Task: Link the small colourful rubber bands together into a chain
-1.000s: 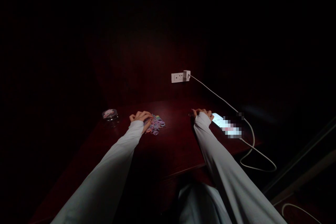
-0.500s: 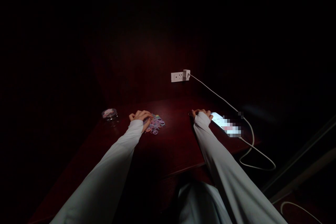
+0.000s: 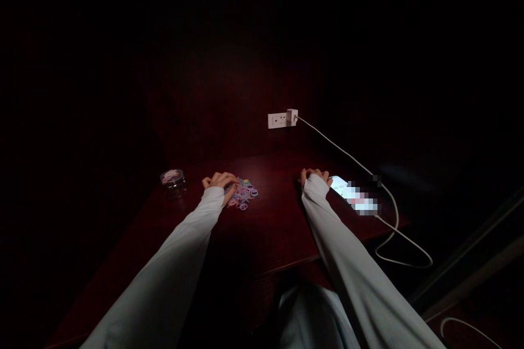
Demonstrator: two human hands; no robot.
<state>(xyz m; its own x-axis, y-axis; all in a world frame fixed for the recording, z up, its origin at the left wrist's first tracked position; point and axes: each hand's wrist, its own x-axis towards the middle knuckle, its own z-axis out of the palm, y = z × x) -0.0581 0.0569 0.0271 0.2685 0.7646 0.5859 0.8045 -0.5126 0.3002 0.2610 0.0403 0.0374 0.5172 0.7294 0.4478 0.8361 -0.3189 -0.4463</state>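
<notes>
Dark red table (image 3: 270, 229) against a dark wall, two hands resting over it.
From the left, one round clear container (image 3: 172, 178) stands near the back; then the left hand (image 3: 220, 184), fingers bent over the left side of one pile of small colourful bands (image 3: 246, 194), too tangled to count; its grip cannot be told. Tabletop stretches between pile and right hand (image 3: 316, 175), whose fingers curl down, contents hidden. One wall socket (image 3: 277, 120) carries one charger (image 3: 292, 115); its white cable (image 3: 347, 154) loops past the table's right edge to one lit phone (image 3: 340, 186) just beside the right hand.
</notes>
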